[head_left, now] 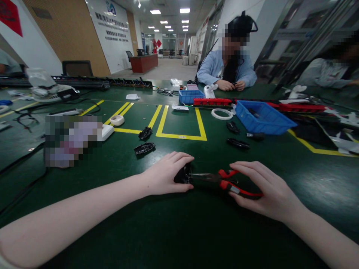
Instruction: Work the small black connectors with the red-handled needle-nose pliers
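Tabletop (179, 239): dark green surface marked with yellow tape lines (182, 136); it carries every item listed below.

Blue bin (263, 119): open plastic tray, far right of centre, with small dark pieces inside. A smaller blue bin (190, 96) sits farther back, near a seated person in a light blue top (224, 69) whose hands rest on the far edge.

Red strip (212, 101): long red part lying between the two bins.

Left hand (168, 175): palm down at near centre, its grip curled over and pinching a small black part (182, 175) pressed against the tabletop.

Right hand (266, 190): just right of the left hand, its grip wrapped about the red handles of the pliers (224, 180), fingers over the top and thumb below.

Pliers: long-nosed, lying nearly flat, dark nose pointing left and meeting the small black part at its right side. Whether the nose is clamped on the part cannot be told.

White ring (221, 113): flat loop beside the blue bin.

Loose black parts: two left of centre (144, 148) (145, 133), and three right of centre (238, 143) (233, 127) (254, 136), all well apart from the hands.

White tape roll (117, 120): on a yellow line at left.
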Available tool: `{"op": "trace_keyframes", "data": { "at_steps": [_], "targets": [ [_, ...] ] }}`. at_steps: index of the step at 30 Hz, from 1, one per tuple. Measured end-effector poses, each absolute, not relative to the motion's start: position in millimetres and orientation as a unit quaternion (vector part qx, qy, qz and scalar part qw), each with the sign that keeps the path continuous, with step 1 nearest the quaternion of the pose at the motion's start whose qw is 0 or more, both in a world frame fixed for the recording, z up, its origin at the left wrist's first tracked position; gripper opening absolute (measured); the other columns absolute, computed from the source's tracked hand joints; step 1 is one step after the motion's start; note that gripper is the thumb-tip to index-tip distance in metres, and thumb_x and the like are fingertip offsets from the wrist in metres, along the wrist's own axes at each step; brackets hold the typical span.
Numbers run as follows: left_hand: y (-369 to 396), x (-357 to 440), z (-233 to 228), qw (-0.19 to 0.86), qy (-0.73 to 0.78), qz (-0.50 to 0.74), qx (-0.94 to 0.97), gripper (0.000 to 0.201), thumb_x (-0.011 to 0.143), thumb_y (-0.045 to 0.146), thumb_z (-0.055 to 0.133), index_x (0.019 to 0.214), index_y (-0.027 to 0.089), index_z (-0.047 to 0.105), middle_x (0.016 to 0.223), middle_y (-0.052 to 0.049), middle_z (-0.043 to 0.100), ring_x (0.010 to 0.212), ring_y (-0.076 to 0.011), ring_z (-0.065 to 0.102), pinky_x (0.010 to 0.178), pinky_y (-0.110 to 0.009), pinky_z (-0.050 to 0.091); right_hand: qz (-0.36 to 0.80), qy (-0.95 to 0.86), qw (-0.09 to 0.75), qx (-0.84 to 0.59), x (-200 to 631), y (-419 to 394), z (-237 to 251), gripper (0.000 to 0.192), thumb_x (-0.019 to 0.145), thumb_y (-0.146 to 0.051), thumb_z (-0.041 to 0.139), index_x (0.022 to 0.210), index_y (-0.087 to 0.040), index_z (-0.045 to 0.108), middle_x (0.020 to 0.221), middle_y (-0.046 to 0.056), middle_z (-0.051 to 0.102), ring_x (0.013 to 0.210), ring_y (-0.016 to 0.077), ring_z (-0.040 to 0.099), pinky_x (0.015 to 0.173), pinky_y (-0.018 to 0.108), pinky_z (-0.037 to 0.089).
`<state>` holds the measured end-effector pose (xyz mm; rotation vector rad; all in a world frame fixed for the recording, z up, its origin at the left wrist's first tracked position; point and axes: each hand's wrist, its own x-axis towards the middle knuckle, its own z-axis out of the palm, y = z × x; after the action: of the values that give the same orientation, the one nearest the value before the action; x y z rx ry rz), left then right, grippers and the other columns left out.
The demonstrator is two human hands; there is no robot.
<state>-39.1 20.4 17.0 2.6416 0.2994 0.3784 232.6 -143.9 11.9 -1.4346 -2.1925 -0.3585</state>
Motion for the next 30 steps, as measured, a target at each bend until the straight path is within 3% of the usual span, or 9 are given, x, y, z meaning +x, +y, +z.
{"op": "trace_keyframes", "data": {
  "at_steps": [19, 30],
  "targets": [
    [23.8, -39.6, 12.1, 0.231, 0.075, 0.128, 0.962, 0.068, 0.088, 0.043, 0.067, 0.146, 0.019, 0.042, 0.149, -0.015, 0.048, 0.134, -0.0311, 0.047, 0.112, -0.051, 0.040, -0.101, -0.800, 0.244, -0.539, 226.8, -146.2, 4.8, 0.051, 0.087, -0.036, 0.066, 0.134, -0.021, 0.053, 0.118, 0.014, 0.066, 0.103, 0.0274, 0.067, 0.082, 0.040, 0.059],
    [21.5, -39.5, 16.1, 0.221, 0.076, 0.112, 0.966, 0.065, 0.091, 0.044, 0.064, 0.147, 0.020, 0.042, 0.148, -0.013, 0.049, 0.131, -0.0307, 0.048, 0.109, -0.050, 0.043, -0.168, -0.812, 0.219, -0.514, 223.7, -140.4, 18.3, 0.042, 0.083, -0.038, 0.067, 0.119, -0.018, 0.058, 0.102, 0.011, 0.072, 0.085, 0.0240, 0.070, 0.070, 0.036, 0.054]
  ]
}}
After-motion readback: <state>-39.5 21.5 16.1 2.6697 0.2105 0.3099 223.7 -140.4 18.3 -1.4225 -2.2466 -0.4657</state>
